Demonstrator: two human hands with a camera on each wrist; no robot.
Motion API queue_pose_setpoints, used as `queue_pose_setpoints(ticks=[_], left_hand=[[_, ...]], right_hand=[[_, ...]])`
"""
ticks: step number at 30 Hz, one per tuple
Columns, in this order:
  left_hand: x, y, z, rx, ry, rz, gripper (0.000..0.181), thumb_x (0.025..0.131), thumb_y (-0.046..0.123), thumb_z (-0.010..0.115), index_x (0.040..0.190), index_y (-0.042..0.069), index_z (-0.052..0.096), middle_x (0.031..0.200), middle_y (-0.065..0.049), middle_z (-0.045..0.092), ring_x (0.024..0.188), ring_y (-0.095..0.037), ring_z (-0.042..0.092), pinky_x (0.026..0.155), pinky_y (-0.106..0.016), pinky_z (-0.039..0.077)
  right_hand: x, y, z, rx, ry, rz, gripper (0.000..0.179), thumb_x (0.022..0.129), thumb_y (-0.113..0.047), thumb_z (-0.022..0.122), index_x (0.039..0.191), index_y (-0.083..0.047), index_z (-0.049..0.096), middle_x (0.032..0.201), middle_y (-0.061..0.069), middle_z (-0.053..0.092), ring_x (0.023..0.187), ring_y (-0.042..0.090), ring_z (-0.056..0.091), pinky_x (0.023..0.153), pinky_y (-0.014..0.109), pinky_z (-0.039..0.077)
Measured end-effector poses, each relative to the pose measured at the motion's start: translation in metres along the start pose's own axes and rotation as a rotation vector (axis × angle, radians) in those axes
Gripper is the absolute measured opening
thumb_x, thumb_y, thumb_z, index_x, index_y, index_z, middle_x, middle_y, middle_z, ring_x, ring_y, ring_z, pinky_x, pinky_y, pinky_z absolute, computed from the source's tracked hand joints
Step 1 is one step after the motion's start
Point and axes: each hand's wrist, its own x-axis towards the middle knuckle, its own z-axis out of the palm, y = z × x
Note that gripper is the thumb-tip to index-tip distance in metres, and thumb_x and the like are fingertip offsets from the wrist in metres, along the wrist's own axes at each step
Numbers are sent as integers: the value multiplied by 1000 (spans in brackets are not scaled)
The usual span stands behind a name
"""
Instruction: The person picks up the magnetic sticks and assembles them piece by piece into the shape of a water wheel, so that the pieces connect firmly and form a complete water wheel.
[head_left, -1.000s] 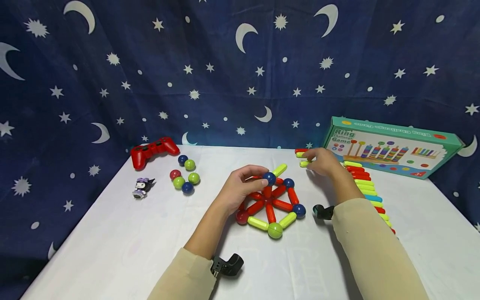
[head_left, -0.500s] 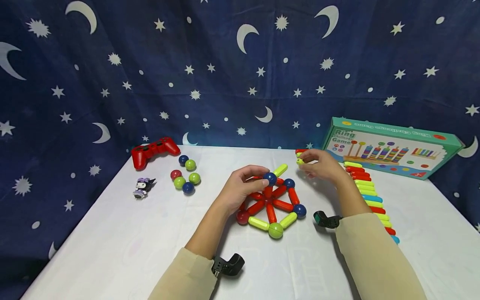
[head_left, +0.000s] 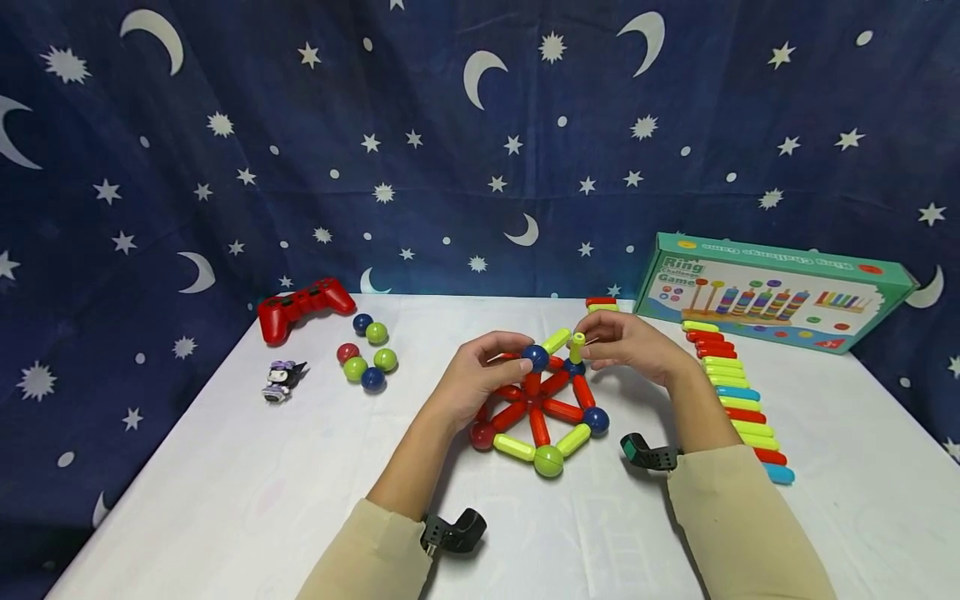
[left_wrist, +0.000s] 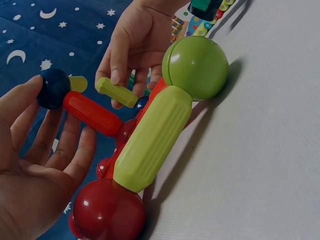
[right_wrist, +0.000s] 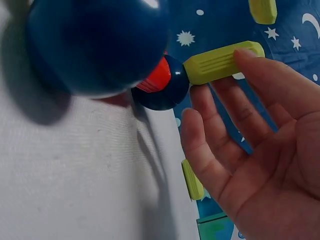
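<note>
My left hand (head_left: pixel 480 375) pinches a raised blue ball (head_left: pixel 535 358) between thumb and fingers. A red stick runs down from this ball, and a yellow-green stick (head_left: pixel 556 340) juts from its back. Below spreads a wheel of magnetic sticks and balls, with red spokes (head_left: pixel 562 410), a green ball (head_left: pixel 548 461) at the front and a red ball (head_left: pixel 482 435) at the left. In my right hand (head_left: pixel 630 348) a yellow-green magnetic stick (right_wrist: pixel 220 62) is pinched. It stands upright, its lower end at the blue ball (right_wrist: pixel 172 87) on the wheel's back right.
Several loose balls (head_left: pixel 356 369) lie to the left, near a small figurine (head_left: pixel 279 381) and a red game controller (head_left: pixel 306 308). Along the right runs a row of sticks (head_left: pixel 742 415). Behind it stands a green game box (head_left: pixel 772 292). Two sticks (head_left: pixel 602 302) lie at the back edge.
My right hand has brought a yellow-green stick from the back of the table leftward and nearer, onto the wheel's back-right blue ball. My left hand keeps its hold.
</note>
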Motion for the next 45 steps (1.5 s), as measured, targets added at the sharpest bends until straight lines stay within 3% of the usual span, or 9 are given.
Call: queue_pose_setpoints(ticks=[9, 21, 33, 41, 45], left_hand=[[0, 1, 1, -10, -8, -1, 34, 96, 15, 72, 130, 12, 69, 133, -8, 64, 114, -22, 68, 99, -32, 56], [-1, -2, -3, -15, 0, 7, 34, 95, 13, 72, 130, 11, 69, 132, -9, 64, 111, -21, 68, 96, -31, 57], [-1, -3, -3, -16, -3, 8, 34, 96, 13, 72, 130, 11, 69, 132, -9, 64, 111, -21, 67, 97, -32, 57], [-1, -2, -1, 5, -6, 4, 36, 95, 15, 71, 131, 11, 69, 132, -8, 64, 110, -21, 67, 100, -39, 56], [0, 1, -3, -37, 8, 1, 38, 97, 14, 70, 134, 8, 66, 133, -10, 64, 109, -20, 69, 103, -39, 56]], right_hand=[[-3, 2, 3, 17, 12, -14, 42, 95, -17, 75, 131, -2, 59, 122, 16, 71, 104, 25, 69, 89, 37, 61], [-14, -3, 5, -82, 51, 47, 50, 95, -25, 75, 139, -8, 59, 136, 18, 64, 120, 31, 63, 90, 37, 61], [-30, -4, 9, -94, 46, 32, 50, 97, -19, 71, 143, -9, 56, 137, 21, 65, 117, 30, 65, 89, 41, 61], [-48, -5, 6, -107, 85, 30, 50, 98, -23, 71, 143, -8, 57, 136, 20, 65, 114, 30, 66, 87, 36, 60], [-54, -7, 6, -92, 103, 20, 50, 98, -23, 70, 143, -6, 56, 136, 21, 65, 113, 28, 67, 87, 36, 61]])
